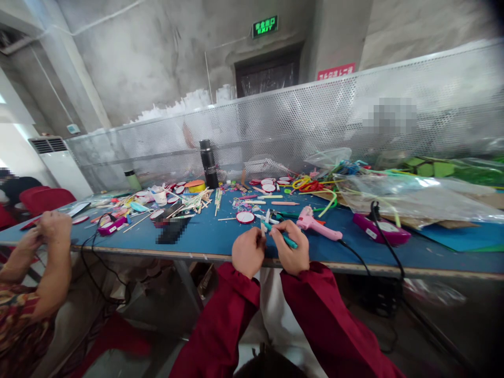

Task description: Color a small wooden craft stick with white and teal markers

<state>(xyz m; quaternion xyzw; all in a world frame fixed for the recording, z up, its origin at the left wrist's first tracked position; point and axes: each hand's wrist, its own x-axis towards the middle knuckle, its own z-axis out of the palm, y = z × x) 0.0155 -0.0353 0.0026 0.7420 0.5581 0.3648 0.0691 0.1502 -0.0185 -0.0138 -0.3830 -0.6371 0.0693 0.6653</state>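
Note:
My right hand [293,247] is closed around a teal pen [290,241], whose front end points left toward my other hand. Between the fingers of my left hand [249,252] is a small pale strip [263,229], held upright against the pen's tip. Both hands are above the front edge of the blue table [220,239]. Just beyond them lie a round white disc with a red rim [244,217] and small white pieces. A pink hot glue gun [318,224] rests to the right of my right hand.
At left, a co-worker's hands [55,228] are raised at the table edge. A black flask [208,164] stands near the perforated metal screen [271,126]. Wooden sticks [197,201], purple boxes [381,229] with black cables, and plastic bags [425,194] cover parts of the table.

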